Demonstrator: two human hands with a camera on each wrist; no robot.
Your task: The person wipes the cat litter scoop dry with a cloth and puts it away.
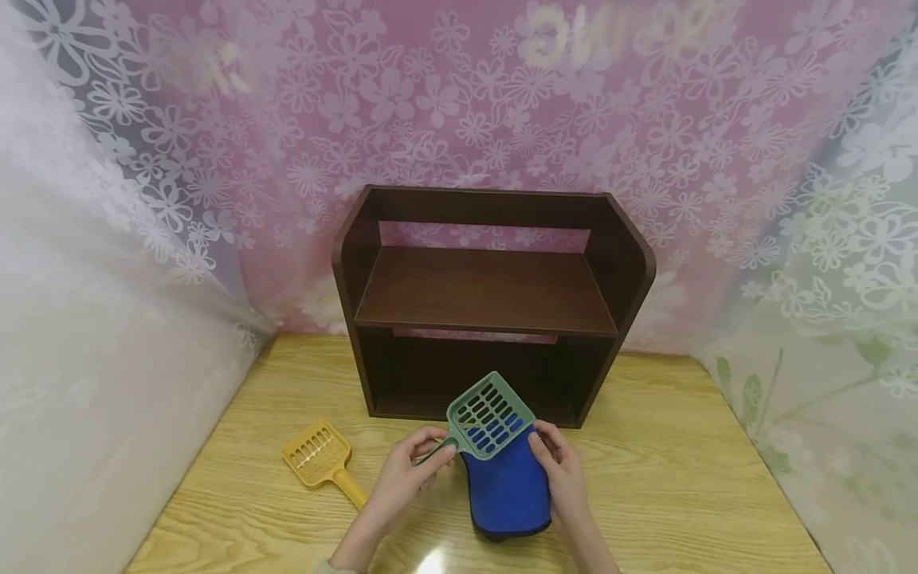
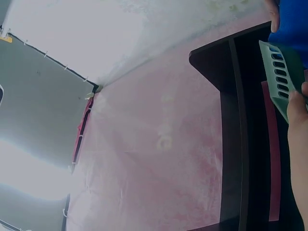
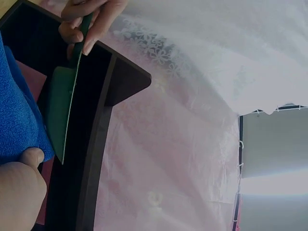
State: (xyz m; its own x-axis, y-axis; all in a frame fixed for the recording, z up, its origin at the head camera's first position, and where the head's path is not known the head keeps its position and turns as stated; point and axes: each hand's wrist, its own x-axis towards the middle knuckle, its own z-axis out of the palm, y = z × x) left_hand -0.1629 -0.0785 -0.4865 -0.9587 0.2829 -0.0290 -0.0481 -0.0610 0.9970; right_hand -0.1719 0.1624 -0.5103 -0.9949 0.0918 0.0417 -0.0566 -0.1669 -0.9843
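My left hand (image 1: pixel 410 470) grips the handle of a green slotted litter scoop (image 1: pixel 492 416), thumb on top, with the head tilted up and to the right. Behind and below the scoop is a blue cloth mitt-like piece (image 1: pixel 511 496) with black edging. My right hand (image 1: pixel 565 472) pinches this blue piece by its upper right edge, close to the scoop's corner. From the right wrist view, the scoop (image 3: pixel 61 106) appears side-on next to the fuzzy blue cloth (image 3: pixel 17 110). A yellow litter scoop (image 1: pixel 321 470) lies on the table left of my left hand.
Just beyond my hands stands a dark brown two-tier shelf (image 1: pixel 488 288) on the wood-grain table (image 1: pixel 667 478). Pink floral curtain (image 1: pixel 459 104) hangs behind it, and pale curtains (image 1: pixel 93 359) close off both sides.
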